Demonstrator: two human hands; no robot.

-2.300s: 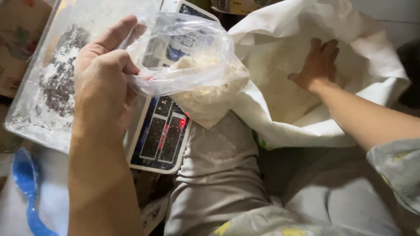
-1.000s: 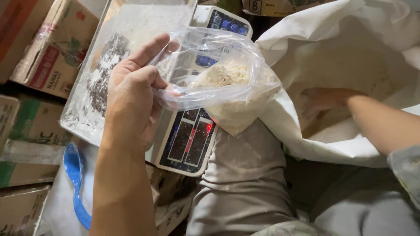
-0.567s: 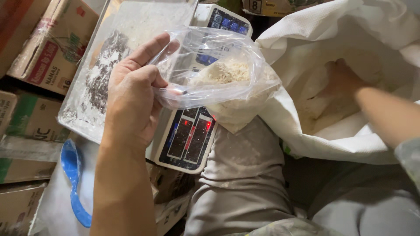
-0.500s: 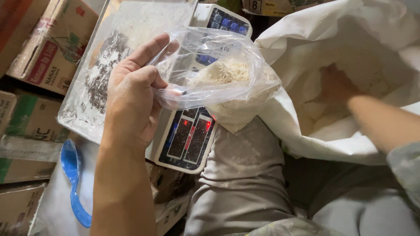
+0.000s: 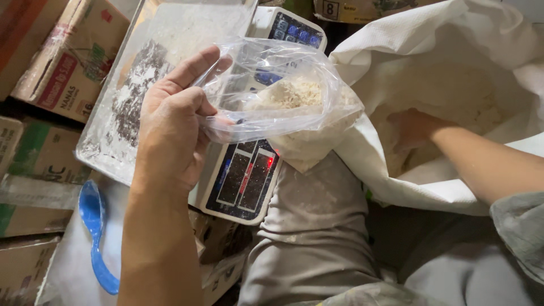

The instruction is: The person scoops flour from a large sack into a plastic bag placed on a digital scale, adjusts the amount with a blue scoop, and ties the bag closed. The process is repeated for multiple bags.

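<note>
Head view: my left hand (image 5: 170, 133) pinches the clear bag (image 5: 277, 99) rim, mouth facing right; my right hand (image 5: 413, 127), cupped in the white sack (image 5: 442, 51), lies just beside it

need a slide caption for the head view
Left hand holds open a clear bag of flour; right hand digs in the white sack.

digital scale (image 5: 249, 175) beside dusty tray (image 5: 136, 96) | blue spoon (image 5: 93, 226) | cardboard boxes (image 5: 62, 62) left
</note>
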